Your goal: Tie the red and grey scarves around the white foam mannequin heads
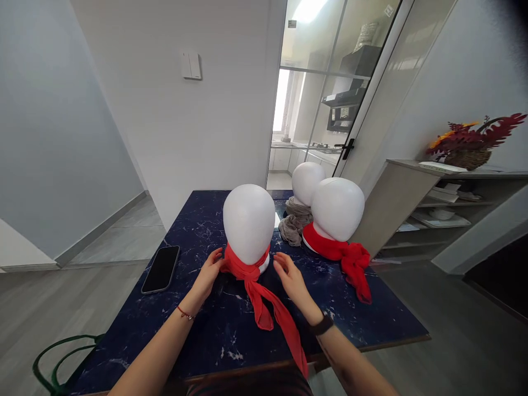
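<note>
A white mannequin head [249, 223] stands upright on the dark blue table, with a red scarf [243, 267] knotted round its neck. Two loose ends of the scarf trail toward me, and one hangs over the table's front edge. At the left of the neck is my left hand [209, 272], its curved fingers apart and the tips at the scarf's edge; whether they touch the cloth I cannot tell. My right hand [292, 279] hovers open on the other side, near the white base, holding nothing.
To the right stands another mannequin head [339, 209] with a knotted red scarf [355, 264]. Behind it is a third head [308, 183] with a grey-brown scarf [293, 225]. A phone [161, 269] lies at the left of the blue table [214, 341]. A shelf unit [412, 203] is beyond.
</note>
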Motion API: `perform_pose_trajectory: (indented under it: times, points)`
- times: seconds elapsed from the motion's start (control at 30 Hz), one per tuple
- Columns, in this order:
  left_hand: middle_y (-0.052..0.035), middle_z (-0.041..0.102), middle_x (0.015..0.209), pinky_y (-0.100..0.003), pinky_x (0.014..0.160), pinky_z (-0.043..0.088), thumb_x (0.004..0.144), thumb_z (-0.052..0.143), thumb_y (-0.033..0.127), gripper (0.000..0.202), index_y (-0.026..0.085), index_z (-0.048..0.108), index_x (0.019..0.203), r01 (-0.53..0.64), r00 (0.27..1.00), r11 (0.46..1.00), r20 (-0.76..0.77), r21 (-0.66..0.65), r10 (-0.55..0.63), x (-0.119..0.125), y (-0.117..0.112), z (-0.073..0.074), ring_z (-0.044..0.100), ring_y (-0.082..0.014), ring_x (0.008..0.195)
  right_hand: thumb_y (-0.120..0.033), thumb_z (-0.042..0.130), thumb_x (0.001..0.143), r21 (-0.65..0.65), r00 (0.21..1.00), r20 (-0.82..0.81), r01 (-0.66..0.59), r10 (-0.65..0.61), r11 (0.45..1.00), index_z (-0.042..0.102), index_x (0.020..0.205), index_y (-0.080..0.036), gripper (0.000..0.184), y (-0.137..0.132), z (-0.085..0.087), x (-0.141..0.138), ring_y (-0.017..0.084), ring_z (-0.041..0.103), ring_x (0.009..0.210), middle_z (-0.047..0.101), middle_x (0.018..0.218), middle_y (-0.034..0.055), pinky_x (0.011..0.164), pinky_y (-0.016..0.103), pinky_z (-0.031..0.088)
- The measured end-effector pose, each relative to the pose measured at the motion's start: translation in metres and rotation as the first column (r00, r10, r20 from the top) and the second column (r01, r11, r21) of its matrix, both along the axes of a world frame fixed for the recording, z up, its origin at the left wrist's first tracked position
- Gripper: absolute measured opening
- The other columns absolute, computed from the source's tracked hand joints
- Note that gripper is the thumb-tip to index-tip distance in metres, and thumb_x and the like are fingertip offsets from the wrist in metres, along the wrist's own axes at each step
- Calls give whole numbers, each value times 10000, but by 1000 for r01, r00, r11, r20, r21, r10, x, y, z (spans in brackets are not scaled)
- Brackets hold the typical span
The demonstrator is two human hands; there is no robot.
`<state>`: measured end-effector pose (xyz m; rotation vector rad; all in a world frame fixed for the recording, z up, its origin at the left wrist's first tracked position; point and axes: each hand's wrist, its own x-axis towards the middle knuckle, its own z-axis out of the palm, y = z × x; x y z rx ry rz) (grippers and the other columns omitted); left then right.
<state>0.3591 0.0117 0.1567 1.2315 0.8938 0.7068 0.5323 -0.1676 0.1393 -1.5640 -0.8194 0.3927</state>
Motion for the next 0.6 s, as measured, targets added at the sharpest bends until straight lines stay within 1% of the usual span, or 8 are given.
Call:
perform_pose_trajectory:
  times: [0.07,0.13,0.17,0.23,0.33,0.4,0.5,0.6]
  points:
    - [-131,619,1147,-327,834,475,722,632,269,462,157,554,1164,-21,1000,999,-13,-45,20,7,1,1,625,-211,960,-454,542,810,33,996,-83,32,-30,999,568,1095,-206,378,23,-4,20,228,608,1067,635,1168,115,880,381,497]
    - [-98,659,1017,-307,757,483,744,618,328,457,153,540,1159,-5,1000,997,7,-82,6,13,1,0,638,-184,837,-461,555,784,20,984,-167,69,-65,997,582,1049,-201,372,45,-8,34,219,633,981,663,1083,100,775,343,522]
    - [-87,663,986,-300,729,483,751,612,353,460,154,535,1159,-1,1000,996,23,-85,3,15,1,-1,636,-177,803,-471,554,777,15,977,-197,90,-85,996,584,1027,-196,373,54,-10,38,213,640,936,669,1045,95,724,321,524]
    - [-87,657,1009,-292,716,480,759,603,384,453,160,538,1148,-26,998,998,56,-64,30,15,0,-3,630,-175,816,-508,536,772,21,966,-228,130,-121,991,577,1001,-187,396,65,-15,42,202,645,874,666,1019,98,656,293,517]
    - [-102,625,1132,-296,780,479,771,588,390,388,179,578,1096,-120,988,992,92,-35,123,9,1,-5,606,-199,976,-574,491,778,47,959,-245,161,-145,986,554,1001,-181,455,66,-20,42,199,651,840,653,1018,115,630,287,516]
    - [-101,600,1198,-298,840,468,780,575,369,342,190,601,1070,-161,980,986,116,-32,164,5,1,-5,571,-208,1079,-594,494,773,79,952,-276,158,-131,984,539,1010,-183,476,61,-22,44,195,661,797,660,964,107,649,301,525]
    - [-102,602,1203,-301,867,464,795,554,352,349,190,601,1100,-135,979,990,147,-47,141,2,-1,-6,561,-207,1109,-598,560,739,137,931,-363,100,-44,986,531,997,-182,490,54,-22,45,184,668,689,675,838,73,662,325,533]
    - [-108,625,1157,-312,844,482,814,525,381,370,187,593,1122,-92,985,993,142,-69,101,3,-2,-8,589,-211,1071,-593,586,716,129,947,-322,61,-17,990,546,947,-177,477,51,-22,44,193,673,688,680,793,64,662,339,538]
